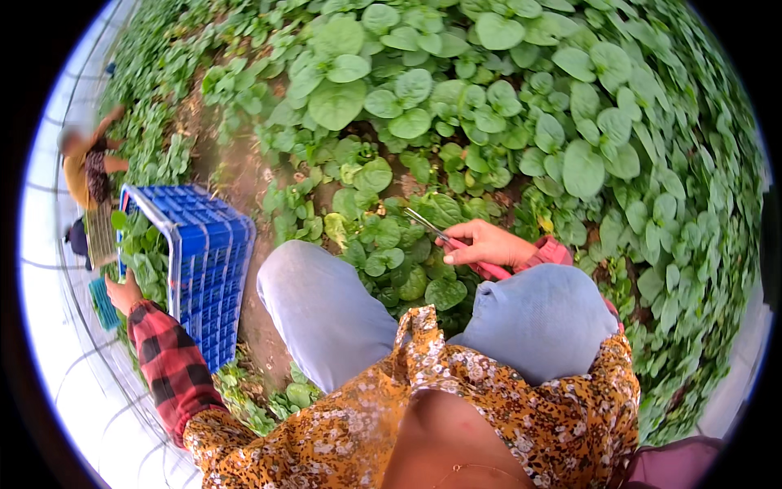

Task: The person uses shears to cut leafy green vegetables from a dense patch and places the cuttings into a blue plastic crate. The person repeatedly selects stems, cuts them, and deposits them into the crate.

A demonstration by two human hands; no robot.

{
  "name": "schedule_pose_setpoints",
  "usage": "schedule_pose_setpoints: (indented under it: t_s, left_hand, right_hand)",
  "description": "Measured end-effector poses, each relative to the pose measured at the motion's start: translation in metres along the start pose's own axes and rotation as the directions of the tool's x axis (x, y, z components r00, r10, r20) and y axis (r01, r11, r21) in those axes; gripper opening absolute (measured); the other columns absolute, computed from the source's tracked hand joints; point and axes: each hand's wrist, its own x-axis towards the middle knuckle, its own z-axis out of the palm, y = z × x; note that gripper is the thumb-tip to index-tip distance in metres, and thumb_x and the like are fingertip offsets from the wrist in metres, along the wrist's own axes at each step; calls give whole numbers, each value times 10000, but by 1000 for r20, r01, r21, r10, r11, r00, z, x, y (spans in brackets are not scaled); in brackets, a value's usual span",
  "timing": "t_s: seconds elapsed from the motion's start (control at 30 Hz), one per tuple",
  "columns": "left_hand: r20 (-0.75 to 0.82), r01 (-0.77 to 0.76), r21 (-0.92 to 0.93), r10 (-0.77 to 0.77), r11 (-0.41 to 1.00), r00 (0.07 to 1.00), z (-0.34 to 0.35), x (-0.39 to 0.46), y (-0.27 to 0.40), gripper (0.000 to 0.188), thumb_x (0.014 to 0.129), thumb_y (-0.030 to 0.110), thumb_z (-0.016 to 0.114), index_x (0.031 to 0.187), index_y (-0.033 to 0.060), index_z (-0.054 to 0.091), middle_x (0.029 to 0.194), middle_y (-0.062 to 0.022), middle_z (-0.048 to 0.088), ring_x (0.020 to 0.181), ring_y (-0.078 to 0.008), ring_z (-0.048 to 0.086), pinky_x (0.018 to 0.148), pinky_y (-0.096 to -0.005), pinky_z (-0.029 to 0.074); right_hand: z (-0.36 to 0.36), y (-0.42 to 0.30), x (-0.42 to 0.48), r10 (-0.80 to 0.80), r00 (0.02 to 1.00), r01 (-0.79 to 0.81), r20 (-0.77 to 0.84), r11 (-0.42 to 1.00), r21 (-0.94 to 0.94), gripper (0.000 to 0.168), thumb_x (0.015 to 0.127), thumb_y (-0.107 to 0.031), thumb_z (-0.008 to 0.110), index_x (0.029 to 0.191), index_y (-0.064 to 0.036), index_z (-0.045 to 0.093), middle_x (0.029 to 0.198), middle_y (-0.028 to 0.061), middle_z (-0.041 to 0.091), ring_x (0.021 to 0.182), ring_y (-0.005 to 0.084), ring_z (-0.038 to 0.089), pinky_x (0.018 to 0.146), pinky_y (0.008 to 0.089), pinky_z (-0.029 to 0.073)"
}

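My right hand (489,246) holds pruning snips (482,264) with pink-red handles, in front of my right knee. Their narrow metal blades (423,221) point up and left over low green leafy plants (385,238). Out to the left, my left hand (125,292) is at the open top of a blue plastic crate (214,257), beside the green leaves (149,260) in it. Whether the fingers of that hand grip a leaf cannot be told. Several leaves on the plants before me are yellowish.
Dense leafy plants (580,165) spread ahead and to the right. Bare soil (229,153) runs beside the crate. A person (82,168) bends over the plants at the far left, near a tan crate (101,235) and a teal crate (105,304).
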Motion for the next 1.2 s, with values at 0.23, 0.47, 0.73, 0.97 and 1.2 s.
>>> schedule_pose_setpoints:
  t_s: [0.23,0.47,0.73,0.97,1.2]
  left_hand:
    - [-67,-249,-952,672,180,738,-122,-122,353,321,863,116,679,1155,3,608,1063,-89,624,981,-187,584,875,-293,458]
    - [-429,-382,-861,882,-334,195,-295,-330,561,243,830,187,684,1002,24,632,954,-123,626,894,-309,599,761,-366,498]
    - [-451,-766,-562,892,-311,-31,-361,-446,676,1028,684,312,810,1492,141,198,1514,-152,274,1406,-337,243,1093,-504,263]
    - [-1,-778,-628,1000,22,29,-288,-407,707,1220,591,550,815,1488,37,166,1548,-193,170,1444,-352,105,1105,-567,210]
    - [-647,-532,-672,758,-515,84,-431,-452,691,511,751,323,754,1139,37,586,1027,-113,610,994,-288,540,895,-439,403]
  right_hand:
    - [-31,17,-112,-80,918,132,-387,985,111,371,800,-218,711,1061,29,614,806,-25,570,760,61,501,693,248,432]
    - [-7,81,-222,32,637,309,-770,905,293,449,802,-192,709,1169,40,591,894,6,627,799,69,558,733,227,456]
    - [1,117,-228,100,573,431,-813,807,403,419,830,-206,680,1165,20,574,917,28,633,757,110,600,721,259,488]
    - [-28,110,-229,38,534,476,-845,812,337,484,806,-257,721,1152,52,585,861,18,616,744,84,548,696,246,465]
    - [-3,126,-250,12,338,814,-941,499,298,449,837,-135,677,1230,27,531,927,60,602,689,130,597,432,260,490]
